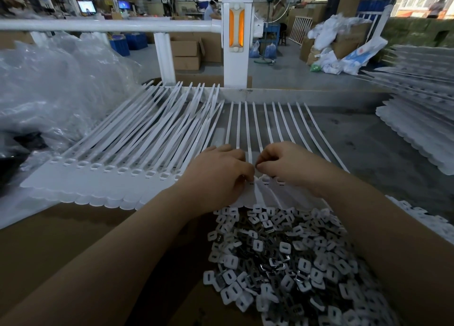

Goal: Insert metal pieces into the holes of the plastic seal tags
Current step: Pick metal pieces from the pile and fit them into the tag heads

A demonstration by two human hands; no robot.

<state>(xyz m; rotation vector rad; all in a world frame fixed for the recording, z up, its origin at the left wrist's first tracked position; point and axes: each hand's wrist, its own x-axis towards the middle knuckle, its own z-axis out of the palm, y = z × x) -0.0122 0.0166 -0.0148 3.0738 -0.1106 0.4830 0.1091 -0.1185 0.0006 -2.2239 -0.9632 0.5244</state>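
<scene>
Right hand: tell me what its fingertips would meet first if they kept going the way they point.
The right hand points left and slightly down, so it would probably first meet the left hand, whose fingertips sit just across a narrow gap above the seal tags. Depth is uncertain.

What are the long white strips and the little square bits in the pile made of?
The long white strips look like matte plastic: they bend and curve without creasing. The little square bits seem to be two kinds: white ones with a slot, likely plastic, and grey shiny ones that glint like metal. Both hands work at the strips' flat ends.
</scene>
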